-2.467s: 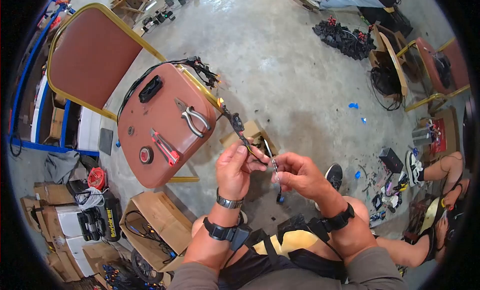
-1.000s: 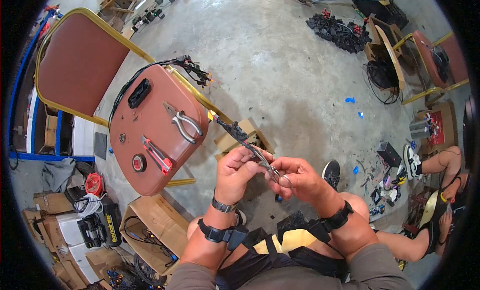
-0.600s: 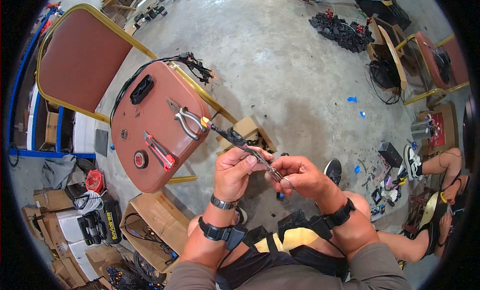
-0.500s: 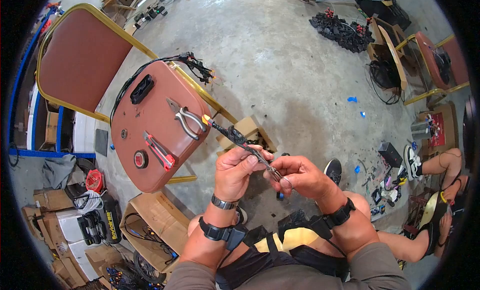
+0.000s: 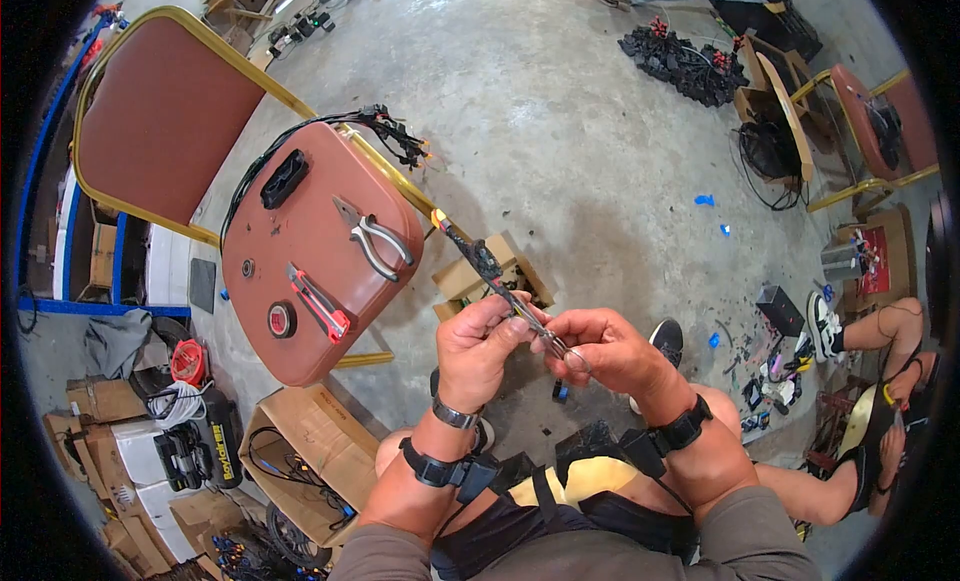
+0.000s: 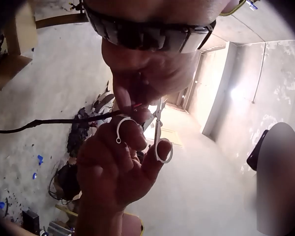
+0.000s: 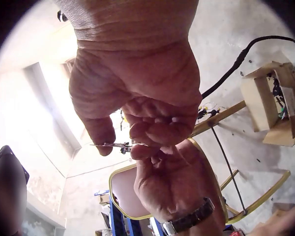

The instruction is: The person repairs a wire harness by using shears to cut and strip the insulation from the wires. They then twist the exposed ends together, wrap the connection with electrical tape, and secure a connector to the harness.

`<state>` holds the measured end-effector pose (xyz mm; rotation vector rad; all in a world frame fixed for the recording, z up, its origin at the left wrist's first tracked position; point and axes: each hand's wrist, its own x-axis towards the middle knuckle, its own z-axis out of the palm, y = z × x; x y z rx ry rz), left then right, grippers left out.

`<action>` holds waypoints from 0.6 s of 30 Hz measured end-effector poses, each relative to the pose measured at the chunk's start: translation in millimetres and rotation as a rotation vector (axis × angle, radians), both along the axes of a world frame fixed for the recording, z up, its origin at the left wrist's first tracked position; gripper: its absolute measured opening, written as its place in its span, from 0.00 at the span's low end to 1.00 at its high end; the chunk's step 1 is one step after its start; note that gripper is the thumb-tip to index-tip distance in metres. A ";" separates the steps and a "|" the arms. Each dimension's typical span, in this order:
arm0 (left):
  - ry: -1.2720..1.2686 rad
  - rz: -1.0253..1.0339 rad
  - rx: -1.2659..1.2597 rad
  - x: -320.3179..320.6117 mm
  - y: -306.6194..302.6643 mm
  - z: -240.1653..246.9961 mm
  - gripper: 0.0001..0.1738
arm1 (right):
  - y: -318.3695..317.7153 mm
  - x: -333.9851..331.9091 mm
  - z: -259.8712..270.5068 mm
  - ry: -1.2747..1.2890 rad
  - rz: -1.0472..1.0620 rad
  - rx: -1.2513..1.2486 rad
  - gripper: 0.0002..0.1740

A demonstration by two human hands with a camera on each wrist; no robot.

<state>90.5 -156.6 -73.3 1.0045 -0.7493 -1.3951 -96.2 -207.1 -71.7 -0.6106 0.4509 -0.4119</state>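
Small metal scissors [image 6: 158, 118] show in the left wrist view, with the right hand's [image 6: 113, 169] thumb and a finger in their loops. In the head view the right hand [image 5: 610, 353] holds them close against the left hand's fingertips. The left hand [image 5: 478, 349] pinches a dark wire harness [image 5: 486, 261], which slants up and left to an orange-yellow end. A bit of red wire [image 6: 137, 105] shows at the left fingertips in the left wrist view. The fingers hide the scissors' tips in the head view.
On the chair seat [image 5: 310, 211] lie pliers [image 5: 380, 243], a red utility knife [image 5: 318, 303], a tape roll [image 5: 281, 319] and a black part [image 5: 284, 179]. Cables hang over its far edge. Cardboard boxes [image 5: 320, 451] stand on the floor; another person [image 5: 890, 401] sits at right.
The harness's orange-yellow end has swung right, away from the pliers, since half a second ago. Earlier, the hands were farther apart; the scissors have since come up to the left fingers.
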 end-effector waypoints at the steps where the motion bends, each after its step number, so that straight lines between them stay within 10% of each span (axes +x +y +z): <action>1: -0.005 0.020 0.010 -2.1 0.6 3.0 0.15 | 0.2 0.1 -1.5 0.000 0.000 0.000 0.20; 18: -0.270 0.108 -0.046 -14.0 10.3 -0.3 0.11 | -1.1 0.0 -4.3 -0.058 0.072 -0.053 0.21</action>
